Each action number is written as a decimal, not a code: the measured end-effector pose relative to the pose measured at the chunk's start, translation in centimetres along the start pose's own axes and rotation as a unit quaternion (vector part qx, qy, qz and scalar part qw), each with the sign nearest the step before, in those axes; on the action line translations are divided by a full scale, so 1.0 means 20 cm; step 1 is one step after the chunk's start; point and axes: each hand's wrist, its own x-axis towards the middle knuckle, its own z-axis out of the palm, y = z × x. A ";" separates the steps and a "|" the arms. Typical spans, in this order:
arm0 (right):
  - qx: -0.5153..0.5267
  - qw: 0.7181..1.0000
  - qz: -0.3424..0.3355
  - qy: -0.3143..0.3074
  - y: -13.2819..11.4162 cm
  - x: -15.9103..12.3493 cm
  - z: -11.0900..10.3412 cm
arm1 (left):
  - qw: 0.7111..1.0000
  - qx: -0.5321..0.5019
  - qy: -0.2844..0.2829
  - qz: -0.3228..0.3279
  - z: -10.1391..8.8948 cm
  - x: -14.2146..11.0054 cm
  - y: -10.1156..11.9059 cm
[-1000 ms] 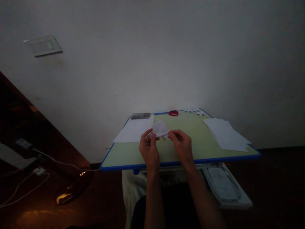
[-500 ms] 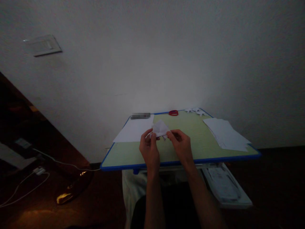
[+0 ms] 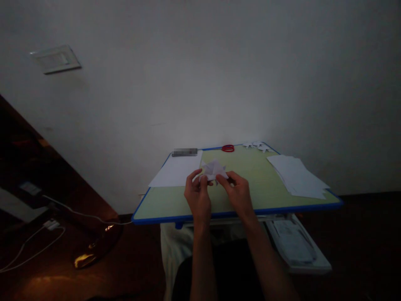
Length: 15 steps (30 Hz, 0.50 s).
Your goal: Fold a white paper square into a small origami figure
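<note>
Below center, left hand (image 3: pixel 198 196): pinching folded paper (image 3: pixel 214 168)
Right hand (image 3: pixel 238 192): pinching its right side too
White sheets (image 3: pixel 296 175): right-hand side, kinda messy

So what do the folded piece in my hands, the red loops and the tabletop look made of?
Folded piece: paper, seemingly matte, given thin creased flaps. Red loops: probably plastic, uniformly coloured; gloss unclear. Tabletop: perhaps smooth laminated board, pale green with blue edging.

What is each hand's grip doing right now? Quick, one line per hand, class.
Left hand: closed, holding the folded, pointed white paper piece by its left side.
Right hand: closed, holding the same piece by its right side.
</note>
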 end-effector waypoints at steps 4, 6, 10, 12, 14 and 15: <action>-0.008 1.000 -0.012 0.002 -0.01 0.00 0.00 | 1.000 0.004 0.015 0.007 0.00 0.00 -0.01; 0.000 1.000 -0.008 -0.006 -0.01 -0.01 0.01 | 1.000 0.003 0.029 0.007 0.00 0.00 -0.01; 0.024 0.999 0.003 -0.038 -0.01 0.00 0.01 | 0.999 0.005 0.046 0.014 0.00 0.00 -0.01; 0.030 0.998 0.007 -0.048 0.00 0.00 0.01 | 0.999 0.003 0.046 0.015 -0.01 0.00 -0.01; 0.027 0.998 0.008 -0.049 0.00 0.00 0.01 | 0.999 0.000 0.034 0.009 -0.01 0.01 -0.01; 0.022 0.999 0.008 -0.048 0.00 0.00 0.01 | 1.000 -0.002 0.026 0.003 -0.02 0.01 -0.01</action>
